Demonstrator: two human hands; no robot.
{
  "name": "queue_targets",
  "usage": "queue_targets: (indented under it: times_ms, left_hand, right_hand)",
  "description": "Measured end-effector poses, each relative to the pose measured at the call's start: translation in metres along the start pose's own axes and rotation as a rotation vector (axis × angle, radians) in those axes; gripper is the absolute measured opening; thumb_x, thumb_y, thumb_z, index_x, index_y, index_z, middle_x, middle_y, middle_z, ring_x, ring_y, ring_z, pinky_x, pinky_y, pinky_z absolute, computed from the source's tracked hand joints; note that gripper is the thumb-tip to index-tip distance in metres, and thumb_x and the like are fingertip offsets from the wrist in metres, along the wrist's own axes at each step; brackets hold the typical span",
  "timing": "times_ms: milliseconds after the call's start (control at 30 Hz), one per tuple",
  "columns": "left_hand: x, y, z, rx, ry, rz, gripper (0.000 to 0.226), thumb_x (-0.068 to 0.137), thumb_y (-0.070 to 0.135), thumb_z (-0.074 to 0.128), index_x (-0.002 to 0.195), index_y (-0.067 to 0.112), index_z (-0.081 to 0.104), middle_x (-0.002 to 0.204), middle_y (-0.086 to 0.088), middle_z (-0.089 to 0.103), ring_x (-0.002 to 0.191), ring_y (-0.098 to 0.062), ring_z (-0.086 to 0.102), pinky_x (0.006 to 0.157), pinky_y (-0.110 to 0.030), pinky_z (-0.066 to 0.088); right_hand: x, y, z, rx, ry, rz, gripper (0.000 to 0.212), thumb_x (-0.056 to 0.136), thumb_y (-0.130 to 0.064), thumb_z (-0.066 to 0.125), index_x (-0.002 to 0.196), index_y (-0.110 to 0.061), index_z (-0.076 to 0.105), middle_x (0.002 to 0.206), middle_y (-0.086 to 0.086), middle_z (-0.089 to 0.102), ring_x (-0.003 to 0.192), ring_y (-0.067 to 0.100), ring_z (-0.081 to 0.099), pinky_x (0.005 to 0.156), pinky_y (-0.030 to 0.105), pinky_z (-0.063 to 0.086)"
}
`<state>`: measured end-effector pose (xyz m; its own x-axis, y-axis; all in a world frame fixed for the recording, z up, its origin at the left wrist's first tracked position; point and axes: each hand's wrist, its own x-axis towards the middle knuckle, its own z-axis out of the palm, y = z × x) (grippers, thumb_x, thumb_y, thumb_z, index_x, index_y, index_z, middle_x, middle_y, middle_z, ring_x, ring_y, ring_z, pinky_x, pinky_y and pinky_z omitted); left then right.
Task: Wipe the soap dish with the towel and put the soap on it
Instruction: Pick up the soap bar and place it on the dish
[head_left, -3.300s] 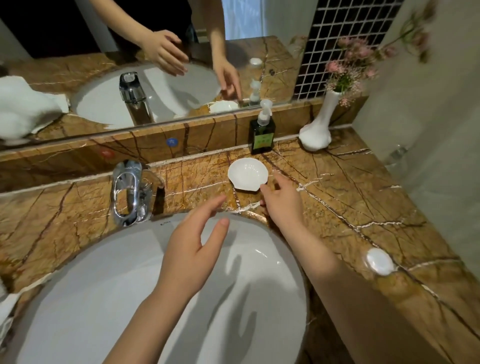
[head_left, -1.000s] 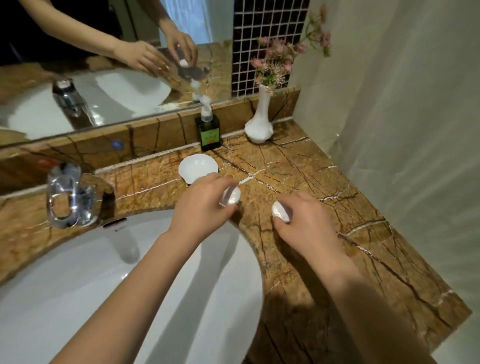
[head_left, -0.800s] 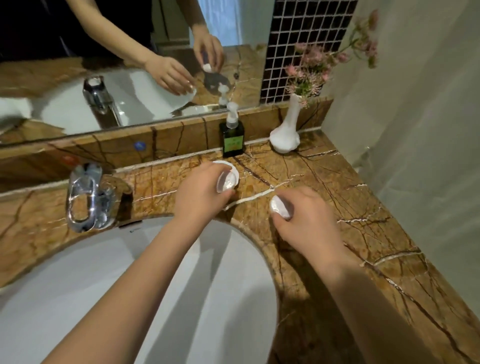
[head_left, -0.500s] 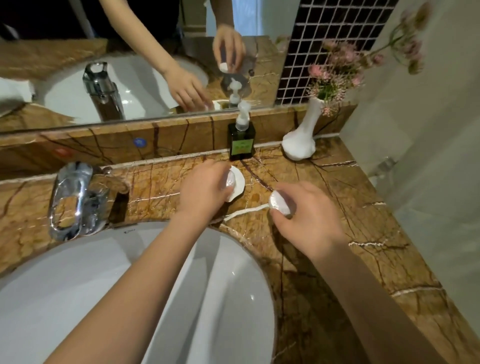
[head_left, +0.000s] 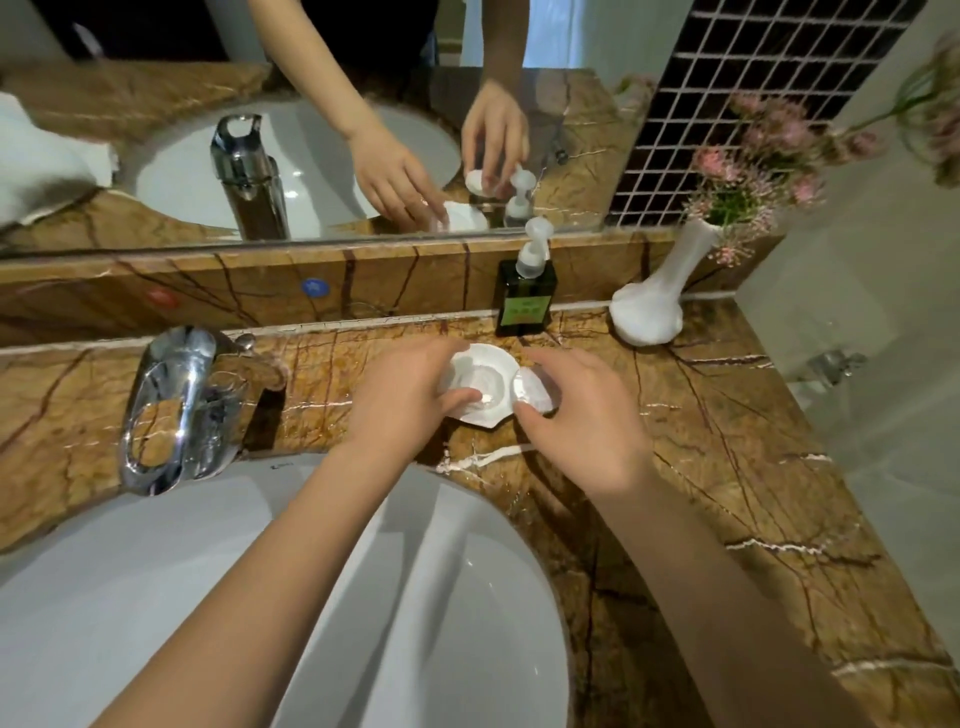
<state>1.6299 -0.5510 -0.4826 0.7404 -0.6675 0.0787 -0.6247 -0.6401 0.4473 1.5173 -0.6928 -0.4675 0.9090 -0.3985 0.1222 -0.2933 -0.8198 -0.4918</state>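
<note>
The white shell-shaped soap dish (head_left: 491, 415) sits on the brown marble counter, in front of the pump bottle. My left hand (head_left: 400, 400) reaches over the dish's left rim, its fingers and thumb closed around a round pale soap (head_left: 480, 382) lying in the bowl. My right hand (head_left: 582, 415) is at the dish's right edge and pinches a second white rounded piece (head_left: 532, 389), touching the rim. The only towel I see is a white one reflected in the mirror (head_left: 36, 171) at far left.
White basin (head_left: 363, 623) fills the foreground below my arms. Chrome tap (head_left: 171, 410) stands left of the dish. Dark green pump bottle (head_left: 525, 296) and white vase with pink flowers (head_left: 649, 306) line the back ledge. Frosted wall closes the right side.
Both hands came together at the dish. The left hand lowered its white piece into the bowl; the right hand moved left from the open counter to the dish's right rim.
</note>
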Motion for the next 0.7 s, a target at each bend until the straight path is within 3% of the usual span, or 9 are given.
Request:
queue_targets:
  times_ms: [167,467,700]
  left_hand:
    - [-0.019,-0.019,-0.019,0.029,0.03,0.008,0.048,0.082,0.04,0.067,0.124,0.018,0.058,0.121,-0.005,0.065,0.112,-0.025,0.057,0.089,-0.04,0.048]
    - [-0.032,-0.027,-0.025,0.067,0.032,0.01,0.037,0.092,0.037,0.054,0.124,0.02,0.058,0.125,-0.001,0.063,0.116,-0.022,0.054,0.091,-0.04,0.047]
    - [-0.036,-0.019,-0.036,0.091,0.037,-0.024,0.039,0.094,0.04,0.047,0.124,0.019,0.058,0.125,-0.002,0.063,0.116,-0.023,0.055,0.089,-0.039,0.048]
  right_hand:
    - [0.023,-0.015,0.024,0.009,-0.015,-0.023,0.051,0.078,-0.027,0.067,0.128,-0.025,0.054,0.119,0.0,0.063,0.11,0.019,0.056,0.087,0.032,0.047]
    - [0.033,-0.013,0.051,-0.055,-0.055,-0.03,0.05,0.077,-0.023,0.066,0.126,-0.023,0.055,0.121,0.002,0.061,0.108,0.019,0.056,0.081,0.026,0.041]
    - [0.027,-0.02,0.036,-0.118,-0.014,-0.061,0.057,0.081,-0.036,0.064,0.133,-0.022,0.047,0.136,0.001,0.05,0.126,0.021,0.043,0.095,0.035,0.042]
